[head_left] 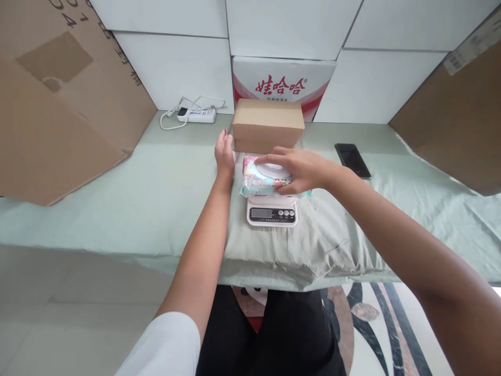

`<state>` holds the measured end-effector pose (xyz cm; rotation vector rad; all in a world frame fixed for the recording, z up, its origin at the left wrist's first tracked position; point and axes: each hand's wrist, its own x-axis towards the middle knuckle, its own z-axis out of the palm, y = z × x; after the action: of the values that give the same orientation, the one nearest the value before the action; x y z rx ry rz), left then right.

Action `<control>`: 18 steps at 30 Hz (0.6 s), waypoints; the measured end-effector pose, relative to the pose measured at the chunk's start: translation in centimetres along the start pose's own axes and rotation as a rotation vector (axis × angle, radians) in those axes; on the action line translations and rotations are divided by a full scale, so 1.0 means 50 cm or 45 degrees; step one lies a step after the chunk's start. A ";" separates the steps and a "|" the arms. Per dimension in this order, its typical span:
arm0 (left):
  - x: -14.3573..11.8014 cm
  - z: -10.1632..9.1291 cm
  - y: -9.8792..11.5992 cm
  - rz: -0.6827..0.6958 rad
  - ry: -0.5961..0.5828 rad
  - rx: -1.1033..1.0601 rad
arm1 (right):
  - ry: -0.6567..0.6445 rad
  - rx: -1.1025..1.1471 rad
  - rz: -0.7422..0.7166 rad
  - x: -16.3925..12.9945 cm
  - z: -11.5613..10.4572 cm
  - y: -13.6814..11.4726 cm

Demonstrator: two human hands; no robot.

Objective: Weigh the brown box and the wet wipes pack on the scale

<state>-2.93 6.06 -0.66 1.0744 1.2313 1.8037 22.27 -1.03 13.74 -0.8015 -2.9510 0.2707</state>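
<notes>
A pack of wet wipes (260, 180), pink and pale blue with a white lid, lies across a white digital scale (272, 223). My right hand (299, 169) is over the pack, its thumb at the front edge and its fingers across the lid. The scale's display and buttons face me; the pack covers its platform. Beside the left end of a brown cardboard box (266, 137), my left hand (224, 152) is on edge with fingers stretched out and nothing seen in it. Whether it touches the box I cannot tell.
A white power strip (197, 115) with a looped cable lies at the back left. To the right is a black phone (352, 160). Large cartons flank the cloth-covered surface (172, 193), and a red-and-white carton (282, 70) stands behind.
</notes>
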 end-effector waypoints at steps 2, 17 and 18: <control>-0.007 0.004 0.009 -0.017 0.021 0.002 | -0.035 0.001 0.025 0.002 -0.001 -0.004; -0.002 0.002 0.000 0.004 0.015 0.015 | 1.169 0.714 0.436 -0.100 0.063 0.061; -0.002 0.002 -0.001 0.012 0.006 0.006 | 1.403 0.847 0.552 -0.102 0.089 0.080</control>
<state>-2.78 6.00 -0.71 1.0813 1.2353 1.8123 28.13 -0.91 8.49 -1.0039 -1.5188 0.5572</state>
